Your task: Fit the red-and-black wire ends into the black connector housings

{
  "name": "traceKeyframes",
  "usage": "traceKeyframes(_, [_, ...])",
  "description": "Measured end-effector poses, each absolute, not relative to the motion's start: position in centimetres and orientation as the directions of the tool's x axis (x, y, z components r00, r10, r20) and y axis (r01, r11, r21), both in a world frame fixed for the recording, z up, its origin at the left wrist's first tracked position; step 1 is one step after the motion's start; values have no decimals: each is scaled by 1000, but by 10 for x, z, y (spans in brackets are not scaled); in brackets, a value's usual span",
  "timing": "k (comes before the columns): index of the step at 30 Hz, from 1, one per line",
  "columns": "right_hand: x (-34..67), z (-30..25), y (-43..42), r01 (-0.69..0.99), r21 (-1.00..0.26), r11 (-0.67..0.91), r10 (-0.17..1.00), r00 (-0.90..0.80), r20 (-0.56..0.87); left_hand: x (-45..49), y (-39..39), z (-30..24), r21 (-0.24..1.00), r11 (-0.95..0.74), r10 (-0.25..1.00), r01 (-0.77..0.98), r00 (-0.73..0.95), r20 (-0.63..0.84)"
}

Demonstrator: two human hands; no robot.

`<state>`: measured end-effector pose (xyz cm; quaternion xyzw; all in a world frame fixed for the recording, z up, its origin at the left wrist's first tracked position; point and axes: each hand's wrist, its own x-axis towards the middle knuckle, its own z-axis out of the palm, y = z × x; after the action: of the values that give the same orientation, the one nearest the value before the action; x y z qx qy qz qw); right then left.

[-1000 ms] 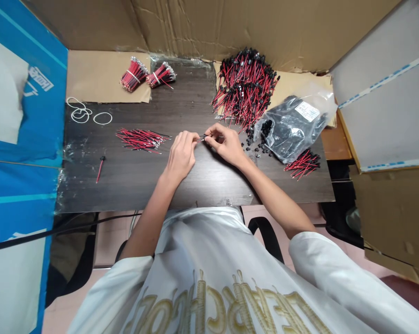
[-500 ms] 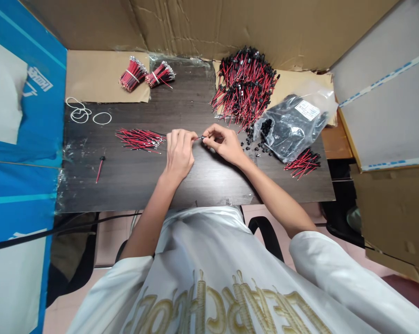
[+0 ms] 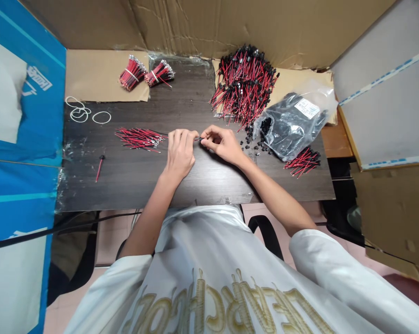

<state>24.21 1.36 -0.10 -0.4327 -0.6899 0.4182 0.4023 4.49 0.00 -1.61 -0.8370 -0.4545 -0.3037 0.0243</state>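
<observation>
A person's right hand (image 3: 221, 143) tightly pinches a small black piece (image 3: 200, 138) over the middle of the tabletop (image 3: 212, 183), just beside the left hand (image 3: 181, 150), whose grip cannot be made out. Loose wires (image 3: 138, 138) lie toward the left edge, 2 tied bundles (image 3: 131, 74) near the far edge.

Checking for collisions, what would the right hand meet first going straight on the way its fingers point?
Likely the left hand, close ahead of the right hand; exact depth is unclear.
</observation>
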Motion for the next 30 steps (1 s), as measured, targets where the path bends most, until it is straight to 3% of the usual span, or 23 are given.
traceKeyframes(9, [233,-5,12,69,-991,118,954,-285,94,44,0,-20,276,-600,745,751,398,536])
traceKeyframes(15, [231,-9,13,44,-995,88,956,-286,72,46,1,-21,275,-604,736,748,391,553])
traceKeyframes(21, [236,-1,16,11,-999,35,958,-284,30,48,-2,-14,363,-529,804,767,316,504])
traceKeyframes(27, [243,3,18,-42,-998,42,988,-150,48,48,-2,-11,325,-496,800,805,278,532])
traceKeyframes(30, [240,3,12,2,-991,137,970,-203,133,47,-2,-13,365,-461,816,809,224,533])
